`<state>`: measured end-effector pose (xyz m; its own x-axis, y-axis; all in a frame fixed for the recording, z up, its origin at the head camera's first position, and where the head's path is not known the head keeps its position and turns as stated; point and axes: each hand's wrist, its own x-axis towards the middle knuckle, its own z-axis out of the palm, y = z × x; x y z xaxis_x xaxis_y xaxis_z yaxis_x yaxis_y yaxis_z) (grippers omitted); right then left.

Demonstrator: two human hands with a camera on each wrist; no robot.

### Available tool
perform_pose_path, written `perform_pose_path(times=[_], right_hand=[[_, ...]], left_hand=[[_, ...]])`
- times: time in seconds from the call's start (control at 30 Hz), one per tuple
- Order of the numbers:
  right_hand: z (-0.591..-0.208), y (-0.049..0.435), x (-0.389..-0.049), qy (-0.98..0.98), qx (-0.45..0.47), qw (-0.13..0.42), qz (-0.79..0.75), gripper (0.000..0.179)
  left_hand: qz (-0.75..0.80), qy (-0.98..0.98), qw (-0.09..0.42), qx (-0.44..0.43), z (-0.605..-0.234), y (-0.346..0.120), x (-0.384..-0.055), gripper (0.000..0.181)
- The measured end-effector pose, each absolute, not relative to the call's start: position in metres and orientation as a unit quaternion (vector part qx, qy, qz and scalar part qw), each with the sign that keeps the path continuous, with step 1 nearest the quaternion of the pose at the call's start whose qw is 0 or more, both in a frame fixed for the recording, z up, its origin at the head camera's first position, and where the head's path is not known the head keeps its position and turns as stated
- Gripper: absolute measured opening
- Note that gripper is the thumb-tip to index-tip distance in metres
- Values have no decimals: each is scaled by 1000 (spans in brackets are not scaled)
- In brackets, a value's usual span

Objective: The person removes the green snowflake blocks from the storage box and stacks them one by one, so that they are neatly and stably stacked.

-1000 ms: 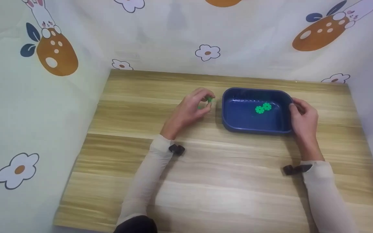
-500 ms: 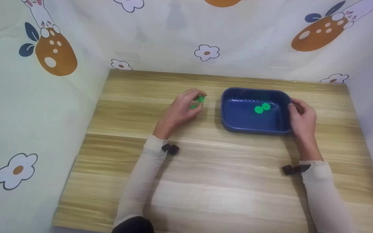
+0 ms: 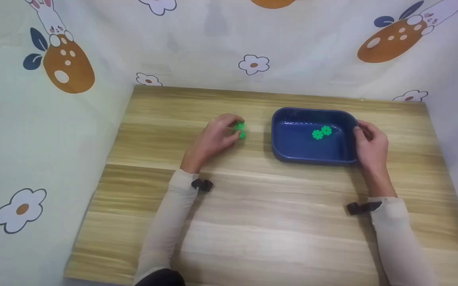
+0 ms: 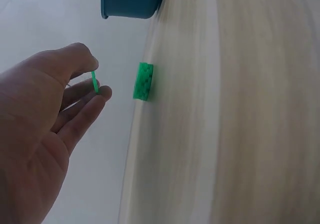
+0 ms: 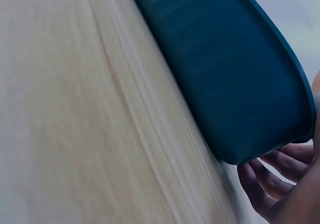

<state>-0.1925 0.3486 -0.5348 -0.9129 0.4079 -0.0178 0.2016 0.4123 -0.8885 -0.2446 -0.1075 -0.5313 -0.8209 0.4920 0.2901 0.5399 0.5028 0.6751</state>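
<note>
In the head view my left hand (image 3: 214, 137) is left of the blue bin. Its thumb and fingertips pinch a thin green disc (image 4: 95, 82), seen edge-on in the left wrist view. A short stack of green discs (image 4: 143, 81) stands on the table just beyond those fingertips, apart from them in that view. My right hand (image 3: 373, 145) grips the right end of the blue bin (image 3: 316, 160), thumb at the rim and fingers along the outer wall. Two green notched flower-shaped discs (image 3: 318, 134) lie side by side on the bin's floor.
The wood-grain table (image 3: 245, 222) stretches below both forearms. A pale cloth with printed rabbits and flowers (image 3: 197, 47) hangs along its back and left sides. A dark wrist mount sits on each sleeve.
My left hand has moved left and slightly toward me, away from the bin, with a green disc pinched throughout. The right hand and the bin have stayed in place.
</note>
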Motion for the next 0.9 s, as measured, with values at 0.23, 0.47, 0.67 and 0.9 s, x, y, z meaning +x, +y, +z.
perform_pose_path(times=[0.23,0.47,0.67,0.9], right_hand=[[-535,347,-192,-837,-177,102,508,40],[-535,349,-192,-833,-182,94,514,42],[-535,349,-192,-835,-184,89,510,43],[-535,349,-192,-836,-182,92,510,43]], left_hand=[[-368,-886,8,-283,-532,-114,-245,31],[-349,-891,-25,-290,-535,-115,-248,29],[-346,-891,-56,-289,-537,-114,-248,33],[-351,-889,-65,-285,-538,-111,-247,37]])
